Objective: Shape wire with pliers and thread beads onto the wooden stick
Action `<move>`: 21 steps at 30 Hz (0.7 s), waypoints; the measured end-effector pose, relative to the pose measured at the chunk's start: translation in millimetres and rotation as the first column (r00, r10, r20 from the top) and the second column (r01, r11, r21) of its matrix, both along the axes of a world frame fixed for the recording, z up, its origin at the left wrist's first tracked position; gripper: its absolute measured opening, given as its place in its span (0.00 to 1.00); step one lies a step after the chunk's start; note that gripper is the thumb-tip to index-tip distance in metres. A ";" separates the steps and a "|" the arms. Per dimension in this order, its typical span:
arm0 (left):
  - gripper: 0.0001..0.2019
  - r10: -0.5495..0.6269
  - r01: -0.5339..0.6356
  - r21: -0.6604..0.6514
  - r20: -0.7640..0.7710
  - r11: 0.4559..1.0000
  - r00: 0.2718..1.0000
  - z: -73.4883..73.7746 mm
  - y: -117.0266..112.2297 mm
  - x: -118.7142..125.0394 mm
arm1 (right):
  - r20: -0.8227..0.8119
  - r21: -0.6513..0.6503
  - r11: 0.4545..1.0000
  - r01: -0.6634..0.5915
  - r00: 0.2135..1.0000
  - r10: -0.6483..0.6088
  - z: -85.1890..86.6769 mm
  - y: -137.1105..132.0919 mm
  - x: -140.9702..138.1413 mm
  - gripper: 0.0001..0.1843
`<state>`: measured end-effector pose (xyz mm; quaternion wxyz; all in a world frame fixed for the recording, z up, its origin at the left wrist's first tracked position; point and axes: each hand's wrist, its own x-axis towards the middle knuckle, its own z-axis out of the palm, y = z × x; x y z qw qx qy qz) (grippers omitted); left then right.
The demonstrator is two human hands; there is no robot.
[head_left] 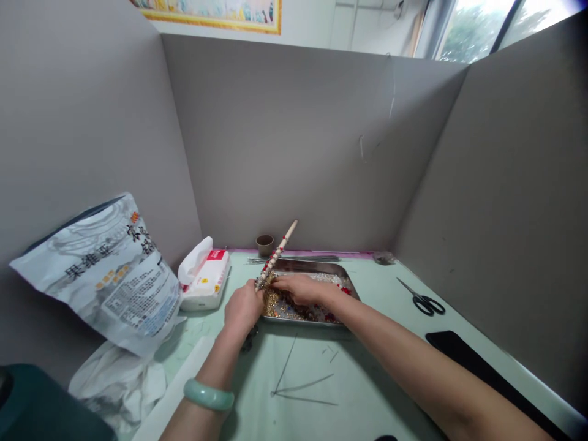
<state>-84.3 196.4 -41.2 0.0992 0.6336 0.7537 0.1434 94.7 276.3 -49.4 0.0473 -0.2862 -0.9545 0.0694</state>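
My left hand [243, 308] is closed round the lower end of a long pale stick [278, 251] strung with white and red beads, which slants up and to the right. A pale green bangle [208, 394] sits on that wrist. My right hand [301, 288] lies over a metal tray [316, 266] of gold, white and red beads, fingers pinched together near the stick's lower end. What the fingers pinch is too small to make out.
A large printed bag [108, 275] leans at the left beside a tissue pack [206, 274]. A small brown cup [265, 244] stands behind the tray. Scissors [423, 300] and a black flat object [478, 367] lie at the right. Thin wires [298, 387] lie near me. Grey partitions enclose the desk.
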 end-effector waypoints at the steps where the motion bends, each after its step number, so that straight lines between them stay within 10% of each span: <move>1: 0.13 -0.005 0.005 0.003 -0.001 1.000 1.000 0.2 -0.3 0.1 | 0.008 -0.008 1.000 -0.025 1.000 0.025 -0.8 -3.6 0.3 0.34; 7: 0.13 0.002 -0.002 0.012 -0.009 1.000 1.000 -1.8 0.8 -0.1 | -0.047 -0.053 0.993 -0.102 0.994 0.100 -3.6 -21.5 -3.2 0.23; 21: 0.13 0.008 -0.007 0.015 -0.026 1.000 1.000 -4.3 1.8 0.1 | 0.006 -0.055 0.996 -0.070 0.997 0.071 -14.3 -19.6 -4.8 0.39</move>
